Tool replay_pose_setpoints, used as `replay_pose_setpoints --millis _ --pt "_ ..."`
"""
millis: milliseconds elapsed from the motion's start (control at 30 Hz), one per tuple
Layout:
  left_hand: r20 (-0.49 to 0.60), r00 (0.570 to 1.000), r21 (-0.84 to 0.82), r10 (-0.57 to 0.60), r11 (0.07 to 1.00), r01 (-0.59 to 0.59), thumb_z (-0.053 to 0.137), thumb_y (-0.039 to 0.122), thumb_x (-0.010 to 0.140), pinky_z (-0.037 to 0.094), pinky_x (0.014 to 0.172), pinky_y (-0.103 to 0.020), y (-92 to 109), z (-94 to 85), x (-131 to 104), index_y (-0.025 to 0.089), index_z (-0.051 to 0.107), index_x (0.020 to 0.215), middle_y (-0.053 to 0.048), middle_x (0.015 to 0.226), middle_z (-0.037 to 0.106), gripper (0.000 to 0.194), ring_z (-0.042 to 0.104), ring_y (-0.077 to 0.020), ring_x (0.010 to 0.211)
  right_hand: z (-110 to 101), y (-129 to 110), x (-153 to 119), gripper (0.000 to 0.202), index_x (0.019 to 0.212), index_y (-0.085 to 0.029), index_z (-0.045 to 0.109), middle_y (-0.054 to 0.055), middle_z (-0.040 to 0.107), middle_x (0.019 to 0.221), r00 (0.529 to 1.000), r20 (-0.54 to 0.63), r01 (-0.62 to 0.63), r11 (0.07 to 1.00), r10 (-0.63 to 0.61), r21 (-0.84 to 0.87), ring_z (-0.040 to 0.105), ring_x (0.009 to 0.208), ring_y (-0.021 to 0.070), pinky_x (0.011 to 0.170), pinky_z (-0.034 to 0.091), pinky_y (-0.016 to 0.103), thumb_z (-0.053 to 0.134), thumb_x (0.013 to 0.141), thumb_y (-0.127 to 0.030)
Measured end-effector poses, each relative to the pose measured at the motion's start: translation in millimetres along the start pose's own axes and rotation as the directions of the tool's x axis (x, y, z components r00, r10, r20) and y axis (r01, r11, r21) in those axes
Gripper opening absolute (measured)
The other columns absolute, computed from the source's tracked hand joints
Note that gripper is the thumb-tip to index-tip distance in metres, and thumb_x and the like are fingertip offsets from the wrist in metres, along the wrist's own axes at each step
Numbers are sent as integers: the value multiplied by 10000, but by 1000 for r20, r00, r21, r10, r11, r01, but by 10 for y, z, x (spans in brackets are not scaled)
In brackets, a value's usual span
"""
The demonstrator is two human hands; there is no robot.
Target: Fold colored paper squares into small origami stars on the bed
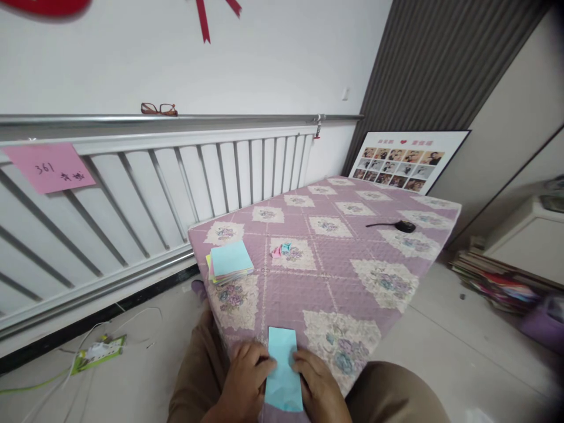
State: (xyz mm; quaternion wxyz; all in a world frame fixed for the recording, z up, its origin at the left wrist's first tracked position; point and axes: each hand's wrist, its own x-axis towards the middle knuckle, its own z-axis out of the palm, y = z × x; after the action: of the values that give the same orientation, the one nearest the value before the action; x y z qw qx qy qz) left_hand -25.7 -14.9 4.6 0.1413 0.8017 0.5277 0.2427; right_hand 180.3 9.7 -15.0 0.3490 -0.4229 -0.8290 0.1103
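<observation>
A light-blue sheet of paper (282,370), narrow like a folded strip, lies at the near end of the cloth-covered table. My left hand (247,382) grips its left edge, thumb on top. On the opposite edge, my right hand (321,385) holds the paper the same way, its fingers partly underneath. Farther up on the left is a stack of coloured paper squares (231,258), blue on top with pink and yellow edges showing. Beyond my hands sit a small folded pink paper piece (277,252) and a small blue one (286,247), side by side.
The table wears a purple floral cloth (299,294). A black object with a thin tail (404,226) lies on its right side. A white radiator (176,194) borders the left; glasses (159,109) rest on the pipe above. A photo board (408,161) leans behind. A power strip (99,353) lies on the floor.
</observation>
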Motion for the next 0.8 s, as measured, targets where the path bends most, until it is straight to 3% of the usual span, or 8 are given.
replay_pose_setpoints --millis 167,367,600,800 --pt "62 997 0 -52 999 53 537 64 677 375 826 -362 5 14 20 278 653 1006 -19 987 608 409 500 -210 924 -26 6 10 269 918 -225 646 74 660 1021 1000 14 9 999 -9 -32 625 972 204 819 521 339 484 779 -61" --pt "1 997 -52 -76 996 76 514 31 666 361 844 -373 -10 56 26 270 664 955 -12 970 607 404 501 -206 932 -58 -47 18 301 900 -219 643 72 637 1022 996 82 -37 999 40 -35 604 970 214 824 495 351 503 726 -16" --pt "-119 970 -79 -213 976 204 549 151 786 348 858 -403 44 101 73 199 638 763 -28 903 614 104 524 -209 900 -123 -146 73 136 941 -252 647 51 632 1019 983 98 -145 983 156 -112 588 958 222 831 463 367 540 864 -220" --pt "-80 937 -38 -340 940 338 548 223 826 308 863 -406 93 55 144 206 639 722 -18 864 605 139 530 -204 890 -64 -164 111 150 854 -237 655 55 623 958 965 39 -250 954 260 -168 568 908 234 783 431 375 523 893 -295"
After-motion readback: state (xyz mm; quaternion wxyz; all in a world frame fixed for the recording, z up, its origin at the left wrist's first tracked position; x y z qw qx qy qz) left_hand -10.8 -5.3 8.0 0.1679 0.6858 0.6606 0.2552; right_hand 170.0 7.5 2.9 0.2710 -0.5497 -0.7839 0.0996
